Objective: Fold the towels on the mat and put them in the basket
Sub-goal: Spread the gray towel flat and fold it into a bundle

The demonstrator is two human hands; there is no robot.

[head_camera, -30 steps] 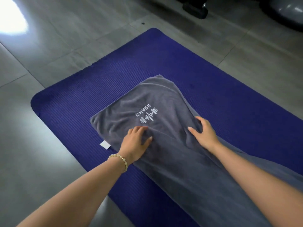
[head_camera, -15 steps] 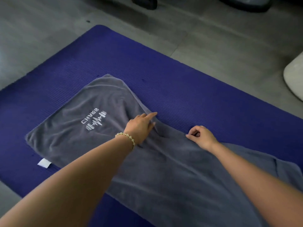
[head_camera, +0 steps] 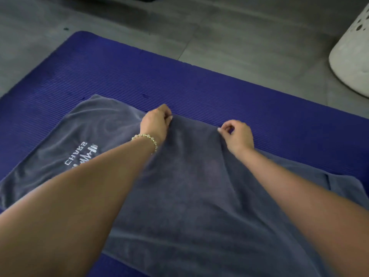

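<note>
A grey towel point(head_camera: 189, 186) with a white logo lies spread lengthwise on the blue ribbed mat point(head_camera: 199, 84). Both hands are at the towel's far long edge. My left hand point(head_camera: 155, 122), with a bead bracelet on its wrist, pinches that edge with curled fingers. About a hand's width to the right, my right hand point(head_camera: 237, 134) pinches the same edge between thumb and fingertips. My forearms cover part of the towel and part of the logo. A white basket point(head_camera: 353, 52) with round holes stands on the floor at the far right, off the mat.
Grey tiled floor point(head_camera: 219, 37) surrounds the mat. A dark object sits at the top edge of the view, cut off. The mat's rounded far-left corner point(head_camera: 79, 37) shows at the upper left.
The view has shifted right, bringing the basket in. Both hands left the towel's top surface and went to its far edge, where their fingers closed on the cloth.
</note>
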